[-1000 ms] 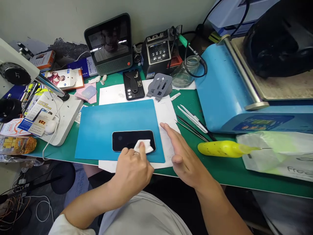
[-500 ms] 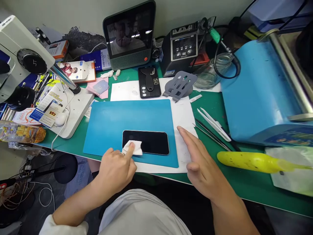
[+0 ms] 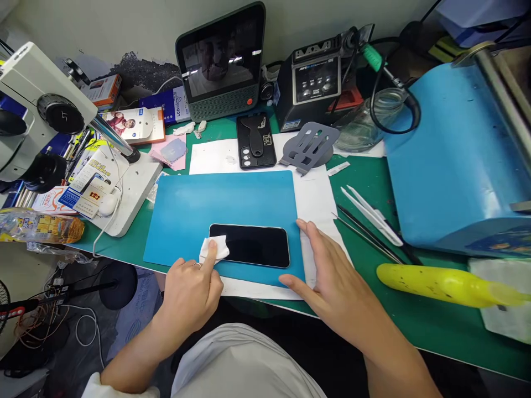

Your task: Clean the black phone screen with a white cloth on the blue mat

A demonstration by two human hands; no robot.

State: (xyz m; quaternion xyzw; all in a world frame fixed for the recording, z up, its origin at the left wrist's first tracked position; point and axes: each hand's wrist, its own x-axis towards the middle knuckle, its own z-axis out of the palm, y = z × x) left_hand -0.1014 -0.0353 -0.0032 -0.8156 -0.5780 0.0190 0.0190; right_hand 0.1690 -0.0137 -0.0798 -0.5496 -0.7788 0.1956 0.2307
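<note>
A smartphone (image 3: 257,246) with a black screen lies face up on a blue mat (image 3: 224,193). My left hand (image 3: 191,293) presses a folded white wipe (image 3: 214,249) onto the phone's left end with the index finger; its other fingers are curled under. Just right of the phone, over the mat's edge and the white paper (image 3: 317,207), my right hand (image 3: 336,282) is open, thumb and fingers apart, holding nothing. Behind the mat, a black phone case (image 3: 247,157) lies beside a grey slotted stand (image 3: 310,146).
A microscope (image 3: 62,113) stands at left near a bottle (image 3: 41,225). A tablet-like display (image 3: 222,61) and a soldering station (image 3: 311,83) are at the back. Tweezers (image 3: 371,215), a yellow squeeze bottle (image 3: 435,284) and a large blue machine (image 3: 448,160) occupy the right.
My left hand has slid the wipe leftward to the phone's left end. My right hand has come down and left toward the phone, its thumb now spread. The view has shifted slightly.
</note>
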